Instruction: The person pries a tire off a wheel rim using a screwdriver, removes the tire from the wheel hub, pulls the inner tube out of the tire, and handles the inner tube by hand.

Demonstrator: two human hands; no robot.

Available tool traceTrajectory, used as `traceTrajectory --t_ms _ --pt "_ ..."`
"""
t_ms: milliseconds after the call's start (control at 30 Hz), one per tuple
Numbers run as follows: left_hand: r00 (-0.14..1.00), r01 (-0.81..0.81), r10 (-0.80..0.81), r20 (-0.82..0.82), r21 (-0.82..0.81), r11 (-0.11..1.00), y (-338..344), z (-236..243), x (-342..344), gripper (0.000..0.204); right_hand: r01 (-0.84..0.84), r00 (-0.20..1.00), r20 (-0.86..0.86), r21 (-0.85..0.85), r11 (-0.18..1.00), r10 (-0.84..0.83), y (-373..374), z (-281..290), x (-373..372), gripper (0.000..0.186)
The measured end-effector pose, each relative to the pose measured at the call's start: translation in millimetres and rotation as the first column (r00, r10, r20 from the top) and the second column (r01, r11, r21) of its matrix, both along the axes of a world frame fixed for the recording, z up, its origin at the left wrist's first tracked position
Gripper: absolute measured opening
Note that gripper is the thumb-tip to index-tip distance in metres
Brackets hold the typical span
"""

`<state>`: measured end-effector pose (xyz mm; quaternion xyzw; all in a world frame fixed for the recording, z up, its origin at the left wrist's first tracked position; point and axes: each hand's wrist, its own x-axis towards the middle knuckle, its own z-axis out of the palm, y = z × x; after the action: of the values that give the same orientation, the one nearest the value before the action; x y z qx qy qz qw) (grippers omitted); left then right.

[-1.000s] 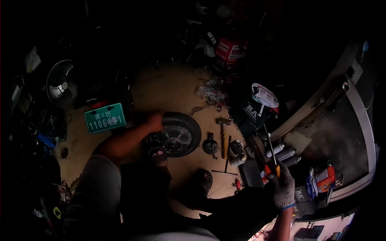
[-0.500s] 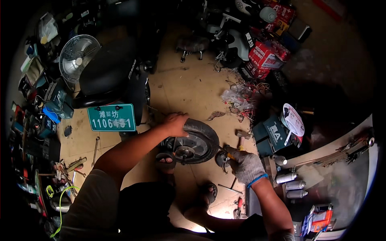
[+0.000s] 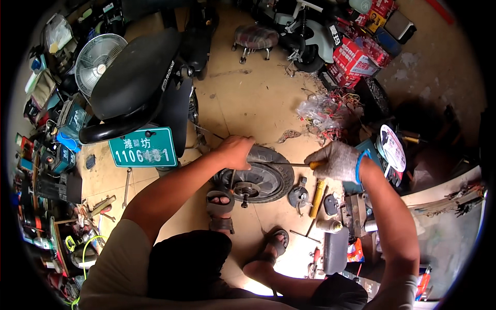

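Observation:
A scooter wheel with a black tyre [image 3: 281,178] and dark hub [image 3: 247,191] rests on the floor before me, tilted against my left sandal. My bare left hand [image 3: 235,153] is closed over the tyre's far left edge, thumb on the near side. In my right hand [image 3: 333,161], which wears a grey glove with a blue cuff, is a yellow-handled screwdriver [image 3: 289,164]. Its long thin shaft points left across the tyre, toward my left hand; where the tip ends is hard to make out. A round dark metal part [image 3: 298,196] and a yellow rod-like handle [image 3: 318,199] lie beside the wheel.
A scooter with a green plate [image 3: 143,147] and a fan [image 3: 101,64] stand at the left. Farther off are a plaid stool [image 3: 256,37], tangled wires [image 3: 330,113] and red boxes [image 3: 356,59]. A wrench [image 3: 126,187] and a T-handle tool [image 3: 306,236] lie on the floor.
My right hand has come up from the floor beside the wheel, bringing the screwdriver's shaft over the tyre. My left hand stays on the tyre. The picture has brightened and shifted slightly.

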<state>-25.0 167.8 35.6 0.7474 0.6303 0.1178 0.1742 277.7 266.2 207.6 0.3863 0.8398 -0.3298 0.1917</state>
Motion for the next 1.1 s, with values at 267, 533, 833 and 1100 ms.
traceTrajectory --t_ms 267,533,833,1100 --pt "0.996 -0.084 0.084 0.025 -0.028 0.996 -6 5 -10 0.069 -0.157 0.987 0.091 0.348 0.924 0.133 -56 -4 -48 0.039" --pt "0.989 -0.146 0.146 0.000 -0.004 0.989 -6 -5 -16 0.074 0.055 0.998 -0.030 0.522 0.851 -0.046 -127 -34 -68 0.027" --pt "0.991 -0.133 0.134 -0.014 0.024 0.991 -7 -3 -4 0.057 -0.016 0.980 0.194 0.332 0.943 -0.052 -77 -7 -74 0.032" --pt "0.988 -0.156 0.156 -0.015 0.008 0.988 -6 -4 -12 0.068 0.143 0.990 -0.078 0.493 0.858 -0.120 -125 -48 -69 0.029"
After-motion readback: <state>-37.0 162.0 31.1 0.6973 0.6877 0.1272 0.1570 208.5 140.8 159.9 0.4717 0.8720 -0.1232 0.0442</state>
